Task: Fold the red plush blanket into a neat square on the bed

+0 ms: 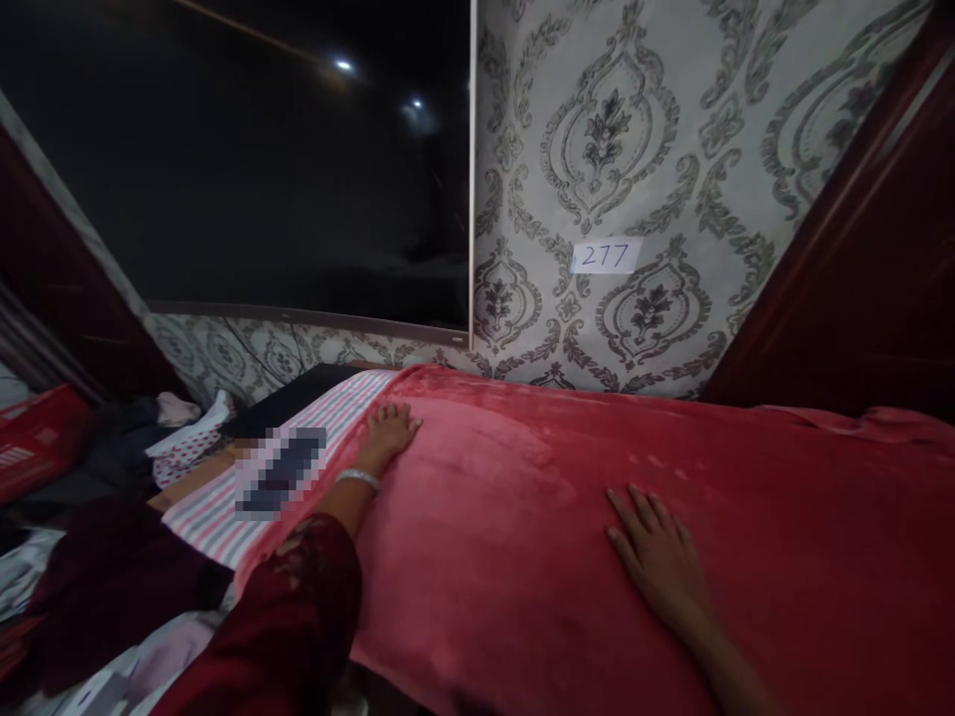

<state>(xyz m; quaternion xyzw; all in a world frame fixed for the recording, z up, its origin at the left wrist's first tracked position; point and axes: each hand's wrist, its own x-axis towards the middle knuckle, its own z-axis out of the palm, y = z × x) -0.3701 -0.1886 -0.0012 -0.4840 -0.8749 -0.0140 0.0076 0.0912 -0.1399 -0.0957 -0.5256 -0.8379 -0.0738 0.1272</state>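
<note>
- Dark red sleeve point(290, 617) at the near edge, leading up to the left hand.
- Right hand point(661, 557) lies flat on the red blanket point(522, 517), fingers spread, palm down, approx. mid-surface, nearer the front edge. Holds nothing.
- Left hand point(389, 433) further out, also flat w/ fingers spread, pressed on the blanket's left edge, right where it meets the striped cloth point(224, 507). Bangle point(358, 479) on the wrist.
- Blanket covers the table from left edge to right edge & back to the wall; plush, a few shallow creases, hangs over the front edge.
- Striped cloth (pink/grey/white) sticks out from under the blanket at the left end; a blurred dark item point(280, 472) rests on it.
- Left of the table: pile of clothes point(160, 438), dotted white fabric among them; red crate point(37, 438) beyond.
- Far: patterned wallpaper point(619, 149) w/ paper label point(606, 256) reading "277", above the back edge.
- Big dark TV screen point(239, 159) on the wall, above the back-left corner.
- Dark wooden panel point(858, 288) at the right.
</note>
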